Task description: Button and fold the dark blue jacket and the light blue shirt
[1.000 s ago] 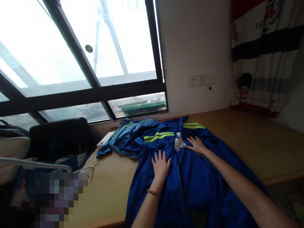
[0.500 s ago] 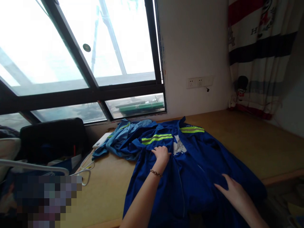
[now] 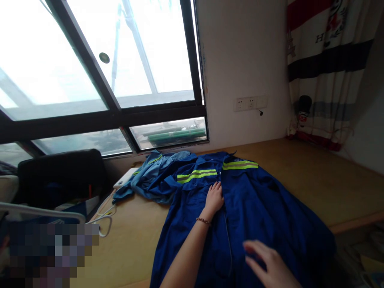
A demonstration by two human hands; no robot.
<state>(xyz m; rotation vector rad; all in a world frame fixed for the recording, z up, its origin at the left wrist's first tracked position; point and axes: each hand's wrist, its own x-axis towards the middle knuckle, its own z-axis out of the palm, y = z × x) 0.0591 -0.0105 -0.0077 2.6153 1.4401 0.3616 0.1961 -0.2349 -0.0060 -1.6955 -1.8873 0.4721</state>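
A dark blue work jacket [image 3: 255, 208] with yellow-and-grey reflective strips lies spread on the tan wooden surface, its front panels meeting near the middle. On the left panel, beside the front edge, my left hand [image 3: 215, 197] rests with its fingers stretched out on the cloth. My right hand [image 3: 265, 260] is over the lower right panel, thumb and fingers apart with nothing between them; whether it touches the fabric I cannot tell. Past the jacket's left shoulder lies a bunched lighter blue garment [image 3: 153, 172] with a similar strip.
A white box-like device [image 3: 125, 178] and a white cable [image 3: 105, 216] lie on the tan wooden surface [image 3: 126, 248] at left. A black chair back [image 3: 60, 172] stands beyond them. Behind are a window, wall sockets [image 3: 251, 103] and a patterned curtain [image 3: 327, 76].
My left hand has shifted right to the jacket's front edge. My right hand has moved left and nearer, and the right panel now covers the white patch that showed inside.
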